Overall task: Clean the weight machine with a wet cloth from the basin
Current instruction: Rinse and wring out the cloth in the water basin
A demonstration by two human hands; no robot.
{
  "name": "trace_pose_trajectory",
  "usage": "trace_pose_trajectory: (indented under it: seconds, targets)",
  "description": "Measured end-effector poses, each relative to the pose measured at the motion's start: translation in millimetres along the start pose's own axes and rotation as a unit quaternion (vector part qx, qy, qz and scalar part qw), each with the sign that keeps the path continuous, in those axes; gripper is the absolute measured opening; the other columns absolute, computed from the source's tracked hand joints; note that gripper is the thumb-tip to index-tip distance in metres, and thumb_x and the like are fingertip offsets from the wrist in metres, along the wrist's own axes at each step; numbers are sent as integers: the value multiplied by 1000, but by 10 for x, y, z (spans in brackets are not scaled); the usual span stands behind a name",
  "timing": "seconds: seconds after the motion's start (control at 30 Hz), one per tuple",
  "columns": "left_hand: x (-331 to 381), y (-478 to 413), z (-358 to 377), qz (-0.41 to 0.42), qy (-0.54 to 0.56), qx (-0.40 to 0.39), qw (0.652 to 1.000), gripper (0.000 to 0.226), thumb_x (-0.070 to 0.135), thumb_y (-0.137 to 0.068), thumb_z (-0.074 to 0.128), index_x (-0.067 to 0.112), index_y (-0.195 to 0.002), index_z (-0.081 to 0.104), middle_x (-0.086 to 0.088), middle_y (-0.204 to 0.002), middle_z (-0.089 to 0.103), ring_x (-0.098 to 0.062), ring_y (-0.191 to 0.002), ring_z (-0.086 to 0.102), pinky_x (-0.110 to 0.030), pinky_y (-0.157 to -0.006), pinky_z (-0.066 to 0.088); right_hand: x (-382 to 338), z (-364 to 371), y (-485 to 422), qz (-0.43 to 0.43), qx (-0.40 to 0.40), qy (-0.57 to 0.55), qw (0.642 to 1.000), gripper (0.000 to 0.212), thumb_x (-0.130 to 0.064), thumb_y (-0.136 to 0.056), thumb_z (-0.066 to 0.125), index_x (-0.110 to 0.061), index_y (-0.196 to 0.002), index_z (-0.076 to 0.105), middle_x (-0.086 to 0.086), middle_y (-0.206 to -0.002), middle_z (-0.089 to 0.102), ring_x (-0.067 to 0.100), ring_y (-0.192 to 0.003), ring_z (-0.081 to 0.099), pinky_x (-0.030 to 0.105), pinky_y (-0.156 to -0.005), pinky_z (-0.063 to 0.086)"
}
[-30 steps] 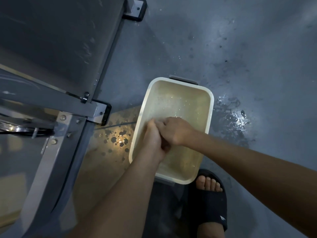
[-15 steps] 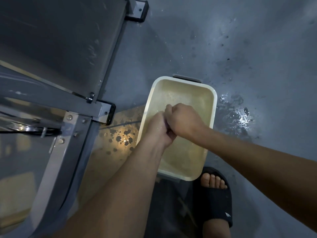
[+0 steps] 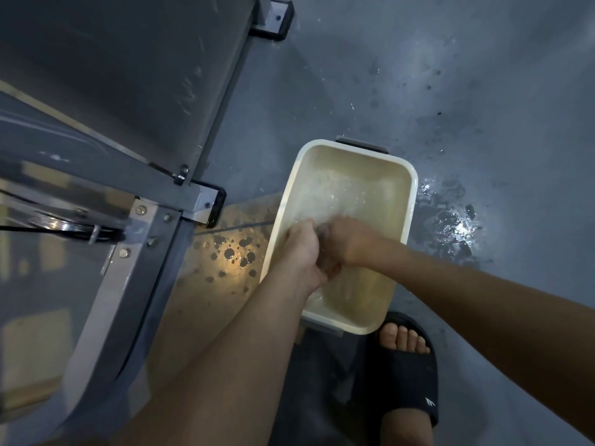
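Currently gripped: cloth (image 3: 323, 234), barely showing, bunched between left hand (image 3: 302, 249) and right hand (image 3: 349, 241), both curled round it.
Where: inside the basin (image 3: 413, 201), whose long axis runs away from the person.
Machine: weight machine (image 3: 154, 188) lies left; left hand nearer.
Writing: none readable; sandal (image 3: 405, 381) logo only.

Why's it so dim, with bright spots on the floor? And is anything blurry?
Head view: dim overall; a warm light patch lies left of the basin, glare sparkles on the puddle to its right; the left hand, right hand and cloth they grip are motion-blurred.
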State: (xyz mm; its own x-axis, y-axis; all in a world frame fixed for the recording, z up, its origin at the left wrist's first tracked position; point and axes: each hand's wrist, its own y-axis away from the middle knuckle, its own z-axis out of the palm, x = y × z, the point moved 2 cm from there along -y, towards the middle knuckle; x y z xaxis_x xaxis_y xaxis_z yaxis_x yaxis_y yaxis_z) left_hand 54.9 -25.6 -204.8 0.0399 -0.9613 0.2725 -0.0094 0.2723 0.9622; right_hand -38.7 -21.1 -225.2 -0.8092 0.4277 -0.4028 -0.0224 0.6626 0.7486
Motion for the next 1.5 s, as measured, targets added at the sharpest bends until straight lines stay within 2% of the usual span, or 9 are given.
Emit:
trace_pose_trajectory:
  seconds: [0.23,0.37,0.73,0.83,1.0,1.13,1.23,1.37,1.5]
  targets:
    - [7,-35,-88,33,-28,-6,999,10,30,-73,45,21,-72,49,0,-62,39,-15,-52,35,-24,-49,20,-204,-156,531,-72,98,-273,954,55,-49,-102,48,-13,-65,68,1,-67,71,12,-62,67,24,-65,52]
    - [-4,104,17,52,-15,-36,998,38,41,-103,49,13,-79,58,-1,-54,63,-13,-44,62,-19,-40,45,-217,-179,401,-63,154,-183,969,63,-45,-105,38,-10,-58,62,8,-58,65,25,-63,66,35,-67,53]
    - [37,-35,18,34,-15,-68,997,40,11,-97,40,21,-59,42,3,-49,32,-10,-38,21,-18,-37,17,-91,-288,138,-3,161,10,987,44,-26,-107,35,-14,-74,60,5,-70,57,33,-77,65,37,-63,47]
    - [26,-31,-30,64,-86,-14,994,32,13,-98,42,16,-70,57,-4,-62,55,-18,-54,44,-28,-53,48,-90,-372,7,35,181,82,979,37,-26,-110,29,-8,-112,62,16,-108,66,36,-93,61,40,-76,48]
    - [62,-94,-232,244,-463,33,851,62,24,-96,54,33,-154,32,2,-150,44,-25,-121,56,-36,-92,53,106,-268,9,63,71,153,984,59,-37,-108,39,3,-150,31,29,-151,37,46,-141,37,54,-116,30]
    - [16,-250,-237,304,-569,-36,763,55,30,-86,60,35,-139,47,-2,-130,58,-25,-121,59,-35,-86,54,43,-366,155,-68,-45,-36,996,34,-37,-104,52,-18,-78,65,-2,-72,66,12,-67,61,32,-66,46]
    - [51,-213,-257,310,-468,-8,827,14,26,-91,62,25,-104,61,5,-86,64,-19,-83,63,-27,-61,42,100,-541,245,-74,35,-198,977,42,-43,-100,55,-16,-70,66,-2,-62,64,15,-51,53,29,-57,47]
    - [68,-111,-179,189,-90,-112,971,15,23,-79,63,11,-86,69,-9,-79,61,-23,-75,57,-37,-75,42,202,-638,279,-67,164,-200,964,41,-33,-103,56,-23,-63,61,-2,-67,57,11,-60,50,19,-58,39]
    - [131,4,-106,108,92,-229,963,21,22,-92,51,14,-81,66,-15,-95,68,-30,-83,64,-52,-92,50,135,-489,305,-51,130,-146,979,16,-28,-101,62,-19,-89,67,-1,-83,66,16,-73,63,26,-67,47]
